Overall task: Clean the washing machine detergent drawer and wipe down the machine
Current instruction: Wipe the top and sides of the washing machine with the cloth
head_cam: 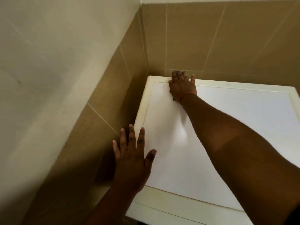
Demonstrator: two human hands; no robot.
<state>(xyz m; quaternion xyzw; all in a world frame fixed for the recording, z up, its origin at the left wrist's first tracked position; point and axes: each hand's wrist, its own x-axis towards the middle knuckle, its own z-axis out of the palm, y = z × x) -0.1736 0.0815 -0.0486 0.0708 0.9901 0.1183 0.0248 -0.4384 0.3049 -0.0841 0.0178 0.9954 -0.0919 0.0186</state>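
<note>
**Wiping the far edge of the washing machine top**

The washing machine (219, 127) fills the lower right of the view, seen from above: a smooth white top panel inside a cream rim, set into a corner of tan wall tiles (194, 38). It is rigid and, you may judge, far too heavy to shift, so treat it as fixed and press on it freely. The glossy top looks slippery, more so if damp.

Your right hand (182, 86) reaches to the back rim, fingers (180, 75) spread over a small grey cloth or sponge (178, 72), mostly hidden; which it is cannot be told. It is likely soft and light, best held flat under the palm.

Your left hand (131, 153) lies open, fingers straight and spread, at the near left edge, apparently bracing you.

The detergent drawer is not in view.
</note>
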